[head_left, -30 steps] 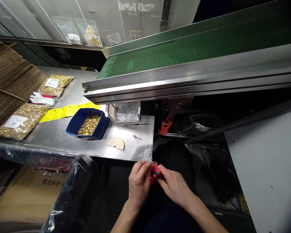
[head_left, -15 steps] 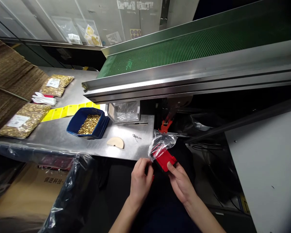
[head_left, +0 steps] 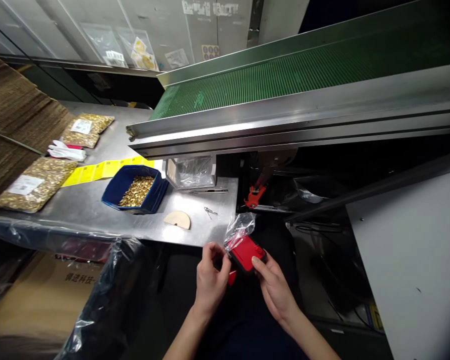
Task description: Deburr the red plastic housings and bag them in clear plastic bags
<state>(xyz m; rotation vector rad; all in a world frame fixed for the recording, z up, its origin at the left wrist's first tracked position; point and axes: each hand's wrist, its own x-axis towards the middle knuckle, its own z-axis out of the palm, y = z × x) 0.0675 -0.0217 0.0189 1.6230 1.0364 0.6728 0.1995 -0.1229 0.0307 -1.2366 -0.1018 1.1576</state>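
Observation:
A flat red piece with a dark edge (head_left: pixel 246 253) is gripped at its lower right by my right hand (head_left: pixel 275 285), thumb on top. Clear plastic film (head_left: pixel 240 226) covers its upper left end. My left hand (head_left: pixel 211 275) is closed in a pinch at the left edge of the piece, by the film; what lies between its fingertips is too small to make out. A small red bit (head_left: pixel 231 278) shows just below the left fingertips. On the metal table (head_left: pixel 210 230) above the hands lie a pale half-round piece (head_left: pixel 177 220) and small metal bits (head_left: pixel 210 211).
A blue bin (head_left: pixel 110 192) of small brass-coloured parts stands left, beside a clear-lined tray (head_left: pixel 195 172). Filled bags (head_left: pixel 41 187), yellow labels (head_left: pixel 93 172) and white gloves (head_left: pixel 65 151) lie farther left. A conveyor (head_left: pixel 247 82) crosses above. Orange-handled tool (head_left: pixel 255 196) lies behind the film.
The red piece and both hands have moved slightly left and down. The film has shifted away from the orange-handled tool and looks more bunched. My left fingers are now at the piece's edge.

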